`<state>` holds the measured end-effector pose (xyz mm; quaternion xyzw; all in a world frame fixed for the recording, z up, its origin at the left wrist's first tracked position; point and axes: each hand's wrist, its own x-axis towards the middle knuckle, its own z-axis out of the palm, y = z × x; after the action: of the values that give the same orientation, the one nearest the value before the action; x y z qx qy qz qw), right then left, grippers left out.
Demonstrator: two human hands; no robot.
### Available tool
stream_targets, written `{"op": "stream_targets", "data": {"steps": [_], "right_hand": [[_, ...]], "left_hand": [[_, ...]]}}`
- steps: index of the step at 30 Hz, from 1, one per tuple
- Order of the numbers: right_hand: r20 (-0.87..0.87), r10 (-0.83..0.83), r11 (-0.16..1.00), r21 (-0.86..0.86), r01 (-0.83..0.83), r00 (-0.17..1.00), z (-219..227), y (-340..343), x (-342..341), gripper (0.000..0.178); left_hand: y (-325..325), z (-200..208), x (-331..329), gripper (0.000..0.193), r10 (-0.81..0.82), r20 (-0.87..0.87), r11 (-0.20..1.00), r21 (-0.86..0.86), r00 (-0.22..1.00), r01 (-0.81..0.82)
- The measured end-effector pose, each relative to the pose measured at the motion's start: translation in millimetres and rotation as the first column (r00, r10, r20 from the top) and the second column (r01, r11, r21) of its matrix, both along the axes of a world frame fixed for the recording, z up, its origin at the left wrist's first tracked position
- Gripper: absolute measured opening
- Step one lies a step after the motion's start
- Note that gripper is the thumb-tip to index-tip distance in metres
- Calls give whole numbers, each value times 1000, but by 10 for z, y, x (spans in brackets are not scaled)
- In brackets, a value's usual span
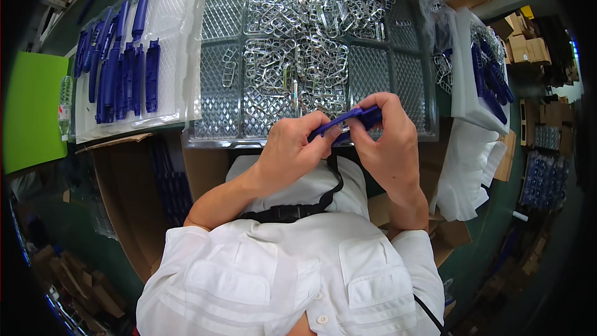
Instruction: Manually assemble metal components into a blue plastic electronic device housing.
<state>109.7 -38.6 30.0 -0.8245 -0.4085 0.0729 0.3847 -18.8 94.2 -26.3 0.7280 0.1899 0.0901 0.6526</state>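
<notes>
Between my two hands, over the near edge of the clear compartment tray (pixel 214 142), is a long blue plastic part (pixel 354 114). My left hand (pixel 292 143) pinches its left end between thumb and fingers. The other end is gripped by my right hand (pixel 388 140), with the thumb pressed against the side. My fingers hide much of the part, so whether it is one piece or two I cannot tell. Just beyond my hands, many shiny metal wire clips (pixel 323 65) lie heaped in the tray's middle compartments.
At the left, another clear tray (pixel 174 68) holds several blue plastic pieces (pixel 115 68). Beside it are a green board (pixel 34 112) and a plastic bottle (pixel 65 109). A white foam box (pixel 463 68) with blue parts and clips stands right. Cardboard boxes (pixel 124 193) sit below the table edge.
</notes>
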Motion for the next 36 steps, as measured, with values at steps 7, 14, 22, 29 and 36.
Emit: {"op": "stream_targets", "data": {"steps": [7,14,22,29,36], "right_hand": [[95,-3,1000,-15,5,995,-5,65,-11,27],[-22,169,830,542,-130,985,-194,-38,135,44],[-5,146,982,122,-144,989,-222,-37,281,43],[320,274,950,-237,-204,907,-459,124,178,40],[333,311,939,-250,-235,890,-549,202,195,36]], "left_hand": [[42,-8,45,20,-6,-59,1000,-16,998,5],[417,322,-162,39,-264,202,963,0,943,269],[620,392,-292,59,-38,351,824,541,936,-170],[887,444,-201,57,42,376,774,574,926,-268],[1126,499,16,54,56,381,723,622,923,-301]]}}
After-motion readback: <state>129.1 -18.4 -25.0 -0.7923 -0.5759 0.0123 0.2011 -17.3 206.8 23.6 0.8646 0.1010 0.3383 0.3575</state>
